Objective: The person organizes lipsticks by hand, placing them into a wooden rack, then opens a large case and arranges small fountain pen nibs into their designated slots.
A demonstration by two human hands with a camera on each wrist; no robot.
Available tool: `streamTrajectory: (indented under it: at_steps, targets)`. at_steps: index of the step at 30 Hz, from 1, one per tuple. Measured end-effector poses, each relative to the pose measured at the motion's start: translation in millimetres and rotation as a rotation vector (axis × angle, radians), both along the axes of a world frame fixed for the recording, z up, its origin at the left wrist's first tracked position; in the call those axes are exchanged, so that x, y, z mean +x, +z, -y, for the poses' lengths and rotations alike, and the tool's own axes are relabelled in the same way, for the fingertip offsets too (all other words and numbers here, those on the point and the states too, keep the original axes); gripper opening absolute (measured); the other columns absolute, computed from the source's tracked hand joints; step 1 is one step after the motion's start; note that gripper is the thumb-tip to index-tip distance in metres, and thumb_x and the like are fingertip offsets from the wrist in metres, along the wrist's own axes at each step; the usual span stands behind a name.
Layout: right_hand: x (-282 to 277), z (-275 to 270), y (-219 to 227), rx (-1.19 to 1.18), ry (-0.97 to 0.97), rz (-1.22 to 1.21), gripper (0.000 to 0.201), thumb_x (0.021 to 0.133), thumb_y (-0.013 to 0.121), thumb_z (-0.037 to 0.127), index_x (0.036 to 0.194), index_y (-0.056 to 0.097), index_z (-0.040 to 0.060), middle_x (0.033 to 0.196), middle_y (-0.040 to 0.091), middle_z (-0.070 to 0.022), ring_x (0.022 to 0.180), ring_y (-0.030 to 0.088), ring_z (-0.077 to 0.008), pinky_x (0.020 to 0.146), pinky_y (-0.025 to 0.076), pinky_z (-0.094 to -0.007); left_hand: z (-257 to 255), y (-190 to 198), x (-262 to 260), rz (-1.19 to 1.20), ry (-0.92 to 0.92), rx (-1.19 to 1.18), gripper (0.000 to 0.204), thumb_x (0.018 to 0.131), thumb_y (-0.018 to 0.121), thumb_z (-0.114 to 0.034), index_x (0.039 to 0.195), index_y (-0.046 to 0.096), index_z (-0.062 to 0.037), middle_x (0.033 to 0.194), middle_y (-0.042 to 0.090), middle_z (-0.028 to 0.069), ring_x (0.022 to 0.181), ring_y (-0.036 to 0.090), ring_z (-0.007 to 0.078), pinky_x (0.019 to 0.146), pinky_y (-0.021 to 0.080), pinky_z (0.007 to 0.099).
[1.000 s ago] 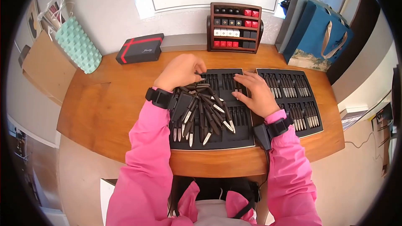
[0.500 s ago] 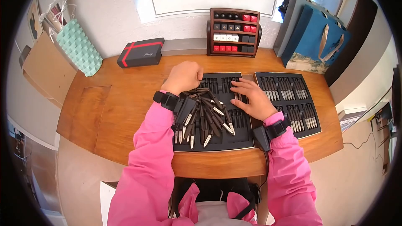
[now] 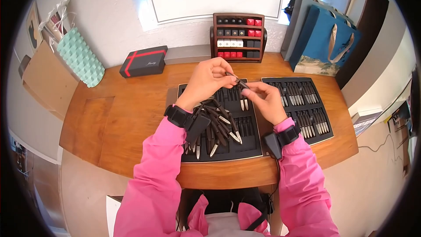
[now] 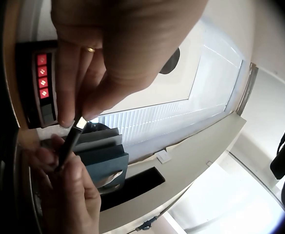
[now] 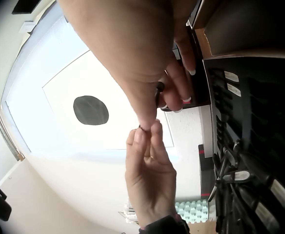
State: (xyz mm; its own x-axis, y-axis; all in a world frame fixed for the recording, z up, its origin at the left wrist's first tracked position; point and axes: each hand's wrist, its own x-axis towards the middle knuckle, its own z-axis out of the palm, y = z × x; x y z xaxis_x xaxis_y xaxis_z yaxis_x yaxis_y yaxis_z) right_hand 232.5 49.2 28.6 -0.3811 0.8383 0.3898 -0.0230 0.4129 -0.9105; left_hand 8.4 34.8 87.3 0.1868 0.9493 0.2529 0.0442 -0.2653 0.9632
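My left hand [image 3: 205,82] and right hand [image 3: 268,102] meet above the left tray [image 3: 239,153], pinching opposite ends of a slim dark pen-like piece [image 3: 237,80]. Seen from the left wrist, a pale silvery end of the piece [image 4: 70,141] lies at the fingertips of my left hand [image 4: 127,44], with my right hand [image 4: 74,195] at its other end. The right wrist view has my right hand [image 5: 137,48] hiding most of it. Below my left hand, a loose pile of similar pieces [image 3: 219,125] covers the tray's left part; others lie in slots.
A second tray [image 3: 307,107] with rows of similar pieces sits to the right. Behind stand a wooden rack [image 3: 239,37] of red, black and white items and a blue paper bag [image 3: 322,39]. A ribboned dark box [image 3: 144,61] and mint vase [image 3: 81,57] are back left.
My left hand has risen from the left tray's back edge, bringing a piece up and to the right. My right hand's spread fingers have closed on the piece's other end.
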Motion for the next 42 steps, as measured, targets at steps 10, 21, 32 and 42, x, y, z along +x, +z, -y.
streamTrajectory:
  at_steps: [10,21,32,42]
  targets:
    - [1.1,-5.2,-3.2,-0.066,0.015,-0.180,0.016,0.092,0.076,0.008,0.104,0.072,-0.0010,0.094,0.073,-0.0043,0.087,0.069,-0.0094,0.079,0.054,-0.0241,6.6,-14.9,17.9,-0.484,0.020,0.074,0.017,0.083,0.079,-0.013,0.085,0.074,0.0027,0.075,0.074,0.0131,0.070,0.070,0.0164,0.066,0.053,0.0294]
    - [-4.1,-2.6,-4.3,-0.056,-0.094,0.193,0.022,0.084,0.083,0.013,0.096,0.073,-0.0029,0.081,0.072,-0.0044,0.073,0.064,-0.0089,0.068,0.053,-0.0261,4.4,-4.7,10.5,-0.308,0.035,0.010,0.031,0.091,0.073,-0.009,0.120,0.069,0.0008,0.089,0.072,0.0056,0.074,0.066,0.0101,0.063,0.053,0.0254]
    - [-7.4,-0.1,-1.0,0.099,-0.111,0.422,0.033,0.079,0.083,0.013,0.106,0.070,0.0005,0.076,0.072,-0.0071,0.064,0.065,-0.0170,0.061,0.052,-0.0323,-14.0,-38.5,13.3,-0.328,0.088,0.050,0.016,0.090,0.074,-0.006,0.102,0.069,0.0033,0.081,0.072,0.0057,0.072,0.067,0.0103,0.061,0.053,0.0265]
    - [-5.2,3.2,1.7,0.256,-0.153,0.616,0.042,0.072,0.087,0.018,0.108,0.067,0.0106,0.105,0.063,-0.0042,0.090,0.064,-0.0281,0.077,0.052,-0.0392,-15.6,-52.2,9.9,-0.742,0.232,0.270,0.022,0.086,0.072,-0.007,0.107,0.074,-0.0007,0.090,0.074,0.0123,0.080,0.067,0.0265,0.091,0.050,0.0387]
